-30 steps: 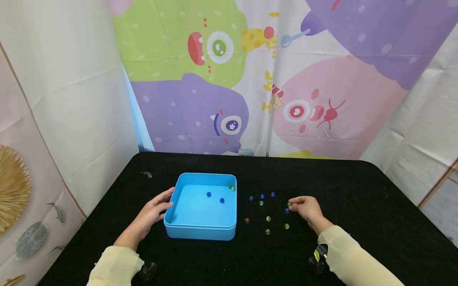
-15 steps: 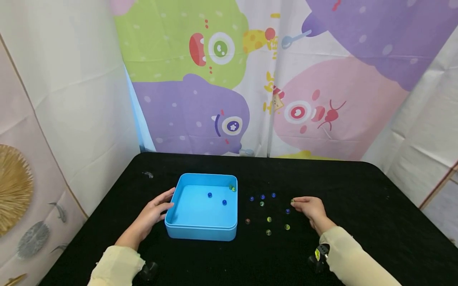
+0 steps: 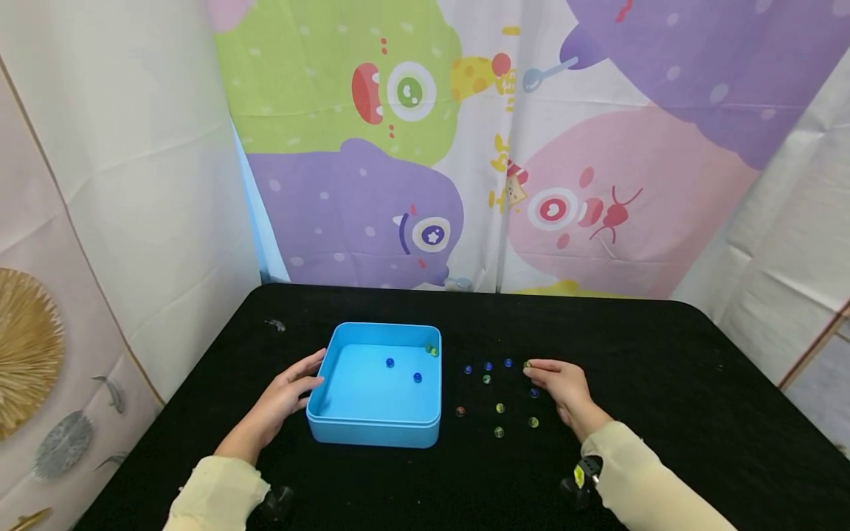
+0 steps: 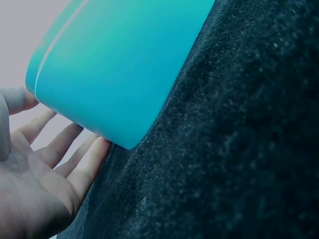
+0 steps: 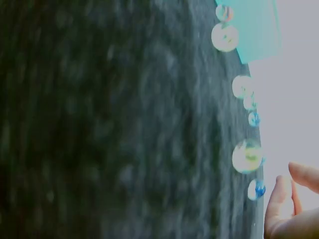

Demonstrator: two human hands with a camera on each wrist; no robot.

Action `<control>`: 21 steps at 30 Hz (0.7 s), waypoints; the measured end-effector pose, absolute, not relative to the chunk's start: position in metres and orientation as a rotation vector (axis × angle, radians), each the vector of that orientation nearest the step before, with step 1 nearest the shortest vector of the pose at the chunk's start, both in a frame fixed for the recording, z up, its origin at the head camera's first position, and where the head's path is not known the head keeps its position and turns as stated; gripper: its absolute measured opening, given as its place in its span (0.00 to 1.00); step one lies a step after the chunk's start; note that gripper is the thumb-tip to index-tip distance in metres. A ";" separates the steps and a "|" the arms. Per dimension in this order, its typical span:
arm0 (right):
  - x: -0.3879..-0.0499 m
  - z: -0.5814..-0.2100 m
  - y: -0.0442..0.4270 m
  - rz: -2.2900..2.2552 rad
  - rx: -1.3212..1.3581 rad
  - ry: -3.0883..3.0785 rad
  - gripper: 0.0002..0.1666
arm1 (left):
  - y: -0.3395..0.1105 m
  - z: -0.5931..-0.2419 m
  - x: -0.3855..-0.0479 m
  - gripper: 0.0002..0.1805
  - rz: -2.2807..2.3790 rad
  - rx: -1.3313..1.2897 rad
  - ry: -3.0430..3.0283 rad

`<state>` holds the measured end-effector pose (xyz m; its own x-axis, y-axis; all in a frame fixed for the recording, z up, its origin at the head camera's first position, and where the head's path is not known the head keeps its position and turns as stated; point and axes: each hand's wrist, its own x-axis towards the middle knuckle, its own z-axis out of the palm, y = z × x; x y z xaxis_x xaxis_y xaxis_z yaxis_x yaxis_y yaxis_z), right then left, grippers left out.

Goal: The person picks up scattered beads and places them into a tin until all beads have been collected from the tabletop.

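Observation:
A square blue box (image 3: 372, 434) stands on the black table, with two blue marbles and two green ones inside. My left hand (image 3: 279, 402) rests against its left side, fingers extended; in the left wrist view the fingertips of that hand (image 4: 50, 184) touch the box wall (image 4: 114, 84). Over the table right of the box, my right hand (image 3: 567, 391) pinches a yellow-green marble (image 3: 527, 365) between thumb and fingertips. In the right wrist view the right hand (image 5: 294, 209) shows at the lower right edge, its marble not visible.
Several loose marbles lie between box and right hand: blue ones (image 3: 488, 366), green and yellow-green ones (image 3: 500, 408), and a reddish one (image 3: 460, 411) nearest the box. A blue marble (image 3: 534, 393) is just below the right fingertips. A patterned curtain (image 3: 372, 221) hangs behind the table.
The right hand, pinching the yellow-green marble, first drew slightly right, then moved left and a little toward the back. The left hand stays at the box. One blue marble in the box has rolled slightly right.

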<state>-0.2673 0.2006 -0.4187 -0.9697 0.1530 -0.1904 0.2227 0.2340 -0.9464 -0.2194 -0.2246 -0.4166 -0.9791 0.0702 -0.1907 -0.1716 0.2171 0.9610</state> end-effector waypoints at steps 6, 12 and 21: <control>-0.266 -0.414 0.187 -1.932 0.346 2.405 0.20 | -0.225 -0.416 -0.220 0.31 1.851 -0.103 2.292; -0.266 -0.410 0.175 -1.967 0.332 2.382 0.19 | -0.224 -0.416 -0.219 0.31 1.846 -0.106 2.295; -0.269 -0.408 0.158 -2.005 0.314 2.351 0.17 | -0.224 -0.416 -0.220 0.31 1.847 -0.100 2.291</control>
